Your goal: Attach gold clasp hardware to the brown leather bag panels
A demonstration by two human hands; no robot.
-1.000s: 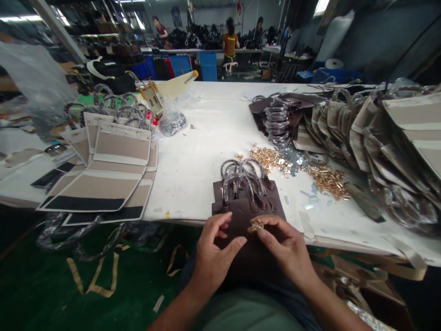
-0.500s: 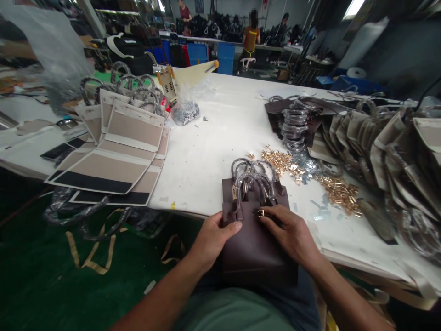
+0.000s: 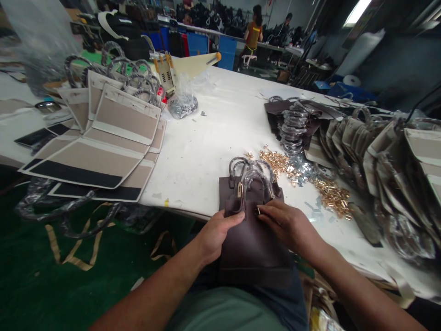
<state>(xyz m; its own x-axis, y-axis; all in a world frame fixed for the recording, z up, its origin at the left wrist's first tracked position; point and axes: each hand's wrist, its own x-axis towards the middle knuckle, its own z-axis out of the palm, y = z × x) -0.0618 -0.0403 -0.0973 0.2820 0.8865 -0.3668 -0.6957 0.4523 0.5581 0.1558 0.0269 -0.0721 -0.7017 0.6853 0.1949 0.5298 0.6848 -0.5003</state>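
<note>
A dark brown handbag piece (image 3: 255, 248) lies across my lap and the table edge, its plastic-wrapped handles (image 3: 253, 172) toward the table. My left hand (image 3: 218, 232) grips its left edge, thumb on top beside a handle base. Between the thumb and fingertips of my right hand (image 3: 287, 223) is a small gold metal fitting (image 3: 258, 211), touching the front of the bag piece. Another gold fitting (image 3: 240, 190) shows at the left handle. The fingers of my left hand are partly hidden beneath the leather.
Loose gold fittings (image 3: 332, 197) lie in piles on the white table (image 3: 206, 147). Beige-lined bag panels (image 3: 113, 156) are stacked at left, hanging over the edge. More bag panels (image 3: 347, 133) crowd the right side, near a dark flat strip (image 3: 365, 223). A person (image 3: 253, 34) is in the background.
The view has shifted slightly. My right hand still pinches the gold fitting at the bag's front, and it has turned a little. My left hand keeps hold of the left edge.
</note>
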